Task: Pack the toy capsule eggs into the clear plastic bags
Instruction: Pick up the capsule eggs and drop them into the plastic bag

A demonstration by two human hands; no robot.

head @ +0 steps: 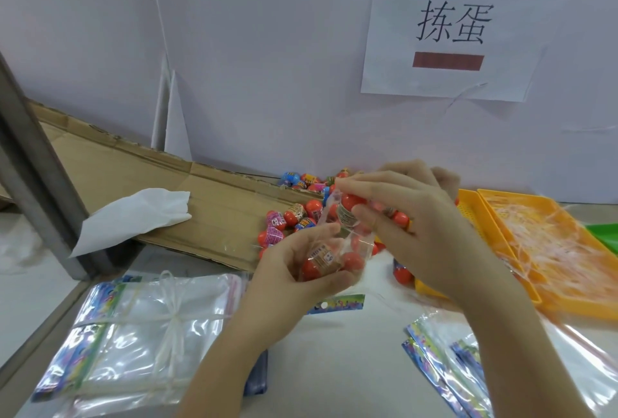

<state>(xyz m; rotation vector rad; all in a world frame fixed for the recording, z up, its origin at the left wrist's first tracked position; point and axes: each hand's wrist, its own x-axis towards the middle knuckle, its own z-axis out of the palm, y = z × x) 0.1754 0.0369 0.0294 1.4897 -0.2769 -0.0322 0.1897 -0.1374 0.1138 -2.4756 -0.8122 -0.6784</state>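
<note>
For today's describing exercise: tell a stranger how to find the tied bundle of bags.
Start at the grey post on the left and follow it down to the table. Near its foot lies a bundle of clear bags. Unlike the loose bags on the right, it is tied crosswise with white string.
</note>
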